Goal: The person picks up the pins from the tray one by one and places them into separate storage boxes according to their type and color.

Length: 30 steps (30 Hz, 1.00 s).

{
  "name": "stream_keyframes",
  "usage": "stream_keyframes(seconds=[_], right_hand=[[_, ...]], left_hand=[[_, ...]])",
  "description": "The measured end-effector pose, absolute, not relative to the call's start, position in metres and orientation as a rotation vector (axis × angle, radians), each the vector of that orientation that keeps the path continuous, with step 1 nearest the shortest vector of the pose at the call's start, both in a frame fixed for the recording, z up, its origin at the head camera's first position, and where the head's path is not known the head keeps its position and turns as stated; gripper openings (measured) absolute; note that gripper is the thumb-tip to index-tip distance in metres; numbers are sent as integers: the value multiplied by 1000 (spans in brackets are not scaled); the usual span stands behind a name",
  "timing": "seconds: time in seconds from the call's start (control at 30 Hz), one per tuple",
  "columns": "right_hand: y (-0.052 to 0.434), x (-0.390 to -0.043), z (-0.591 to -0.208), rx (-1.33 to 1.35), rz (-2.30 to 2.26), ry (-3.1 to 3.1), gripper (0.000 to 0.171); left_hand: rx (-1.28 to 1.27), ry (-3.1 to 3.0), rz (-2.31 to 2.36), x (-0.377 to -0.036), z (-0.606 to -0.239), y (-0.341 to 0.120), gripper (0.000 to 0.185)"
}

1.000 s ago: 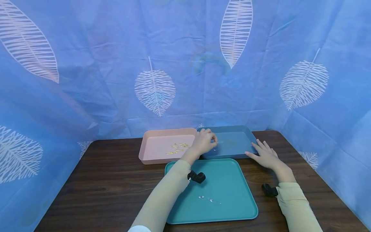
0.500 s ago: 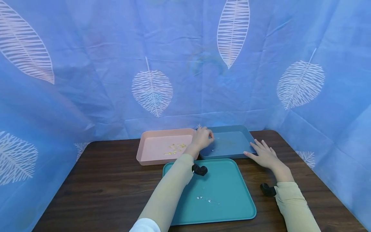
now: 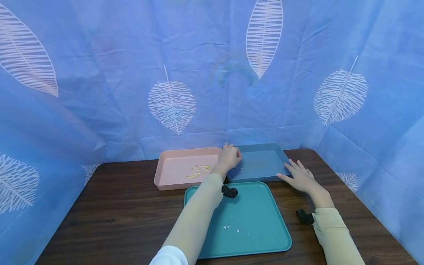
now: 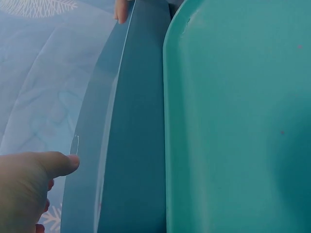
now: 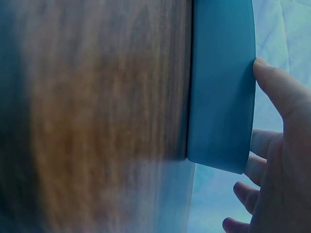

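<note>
My left hand (image 3: 228, 159) is over the left end of the blue tray (image 3: 268, 162), its thumb and fingers pinching together. In the left wrist view a thin silver wire loop, looking like a safety pin (image 4: 75, 144), sticks out past the thumb tip. Several thin silver pins (image 3: 243, 170) lie in the blue tray beside this hand. My right hand (image 3: 301, 177) has its fingers spread at the tray's right front corner. In the right wrist view its thumb touches the rim and other fingers are behind the wall.
A pink tray (image 3: 165, 176) with several gold-coloured pins (image 3: 198, 171) stands to the left. In front, a teal tray (image 3: 261, 209) holds several silver safety pins (image 3: 237, 230). The trays are on a dark wooden table (image 3: 109, 217), with a blue leaf-patterned cloth (image 3: 212, 103) behind.
My left hand has drawn slightly back and left over the blue tray, uncovering more of the pins there. The right hand keeps its place at the tray corner. The head view has shifted a little.
</note>
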State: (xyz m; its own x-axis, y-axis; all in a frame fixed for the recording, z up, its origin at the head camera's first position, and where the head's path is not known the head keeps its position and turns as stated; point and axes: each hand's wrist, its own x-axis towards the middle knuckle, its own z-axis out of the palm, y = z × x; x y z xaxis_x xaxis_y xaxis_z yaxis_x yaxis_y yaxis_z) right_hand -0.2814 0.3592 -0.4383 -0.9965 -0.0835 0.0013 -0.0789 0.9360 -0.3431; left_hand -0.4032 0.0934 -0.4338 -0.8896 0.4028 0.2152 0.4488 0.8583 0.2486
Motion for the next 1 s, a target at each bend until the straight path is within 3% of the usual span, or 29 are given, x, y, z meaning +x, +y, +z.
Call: stream_keyframes(seconds=[0.43, 1.0], right_hand=[[360, -284, -442, -130, -526, 3088, 85], [360, -284, -443, -131, -519, 3094, 84]], left_hand=[[-643, -2878, -459, -404, -434, 94, 11], [-833, -2697, -483, -391, -431, 71, 10]])
